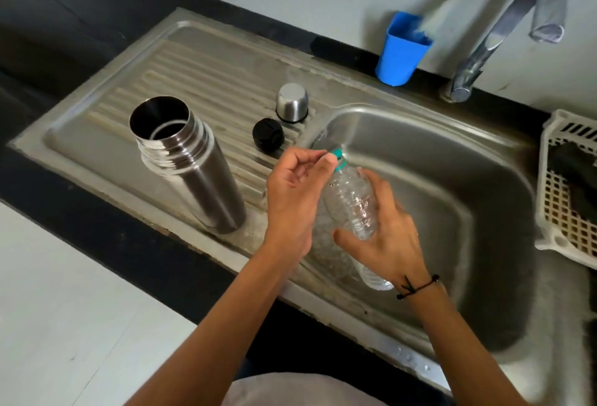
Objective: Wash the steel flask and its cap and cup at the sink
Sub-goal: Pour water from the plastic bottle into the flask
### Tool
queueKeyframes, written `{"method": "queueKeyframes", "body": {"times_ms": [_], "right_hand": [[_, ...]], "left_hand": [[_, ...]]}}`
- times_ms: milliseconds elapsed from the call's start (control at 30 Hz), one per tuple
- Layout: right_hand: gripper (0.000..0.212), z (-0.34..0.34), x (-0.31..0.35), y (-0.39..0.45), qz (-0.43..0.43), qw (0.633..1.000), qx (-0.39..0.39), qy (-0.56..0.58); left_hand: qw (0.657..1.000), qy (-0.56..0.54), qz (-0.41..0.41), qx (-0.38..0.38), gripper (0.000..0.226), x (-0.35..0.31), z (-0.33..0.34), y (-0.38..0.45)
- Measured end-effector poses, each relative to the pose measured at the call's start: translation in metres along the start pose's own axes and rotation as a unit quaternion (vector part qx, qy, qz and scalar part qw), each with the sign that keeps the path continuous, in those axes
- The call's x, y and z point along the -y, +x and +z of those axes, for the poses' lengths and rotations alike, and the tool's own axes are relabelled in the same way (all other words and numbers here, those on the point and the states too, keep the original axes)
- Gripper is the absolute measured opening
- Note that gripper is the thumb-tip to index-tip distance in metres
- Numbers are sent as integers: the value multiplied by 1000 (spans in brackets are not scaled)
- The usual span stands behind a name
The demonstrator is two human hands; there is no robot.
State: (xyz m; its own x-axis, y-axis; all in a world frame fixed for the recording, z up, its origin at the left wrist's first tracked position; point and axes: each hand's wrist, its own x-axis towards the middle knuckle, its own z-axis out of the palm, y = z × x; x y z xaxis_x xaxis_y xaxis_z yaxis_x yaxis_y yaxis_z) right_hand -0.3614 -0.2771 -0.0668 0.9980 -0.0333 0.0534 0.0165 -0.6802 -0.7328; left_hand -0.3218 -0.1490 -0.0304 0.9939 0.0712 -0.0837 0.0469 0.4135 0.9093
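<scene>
steel flask (190,163) upright, open, on drainboard left of both hands | left hand (290,199) nearer (pinches teal cap (337,154)) | right hand (384,237) grips plastic bottle (352,202) over sink (484,153)

A blue plastic cup (400,50) stands on the black counter (64,60) at the back edge, just left of the steel tap (504,34) whose spout curves out over the basin. A clear plastic bottle (352,205) with a teal cap (337,157) is tilted over the basin's left side. At the right edge of the counter sits a white lattice basket (562,199) with something dark inside.
</scene>
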Motion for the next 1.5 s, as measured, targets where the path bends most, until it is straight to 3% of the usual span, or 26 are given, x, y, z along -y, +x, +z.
{"method": "queueKeyframes", "body": {"times_ms": [133, 333, 467, 567, 667, 800, 933, 1000, 1067, 1133, 1233, 1367, 1500], "right_hand": [[82, 0, 1, 0, -17, 1000, -10, -9], [86, 0, 9, 6, -24, 994, -38, -101], [85, 4, 21, 9, -30, 991, -62, -115], [85, 4, 25, 13, 28, 999, -29, -19], [80, -5, 30, 22, 53, 981, 61, 175], [75, -10, 34, 31, 36, 895, 168, 412], [79, -2, 23, 44, 4, 829, 231, 509], [82, -2, 24, 49, 18, 852, 222, 473], [81, -5, 29, 57, 54, 911, 156, 378], [56, -9, 38, 69, 71, 952, 64, 292], [32, -16, 43, 105, 84, 972, -71, 208], [56, -29, 38, 178, 49, 984, -149, 85], [65, -37, 39, 257, 37, 991, -124, 19]], "left_hand": [[999, 42, 24, 3, 18, 1, 1, -2], [991, 132, 29, 22, 1, -1, 0, 8], [990, 141, 9, 23, 7, -8, 1, 18], [994, 94, -15, 46, 19, -21, 0, 27], [997, 59, -10, 53, 23, -26, -3, 30], [994, -9, -10, 104, 18, -36, -5, 36], [988, -2, 5, 154, 15, -47, 3, 39], [988, 61, 31, 139, 13, -44, 4, 46], [968, 203, 102, 107, 20, -36, 3, 54], [952, 270, 123, 70, 33, -30, 4, 59], [957, 268, 108, 33, 35, -27, 18, 65], [957, 253, 139, -17, 38, -24, 40, 89], [965, 238, 96, -50, 47, -23, 60, 115]]}}
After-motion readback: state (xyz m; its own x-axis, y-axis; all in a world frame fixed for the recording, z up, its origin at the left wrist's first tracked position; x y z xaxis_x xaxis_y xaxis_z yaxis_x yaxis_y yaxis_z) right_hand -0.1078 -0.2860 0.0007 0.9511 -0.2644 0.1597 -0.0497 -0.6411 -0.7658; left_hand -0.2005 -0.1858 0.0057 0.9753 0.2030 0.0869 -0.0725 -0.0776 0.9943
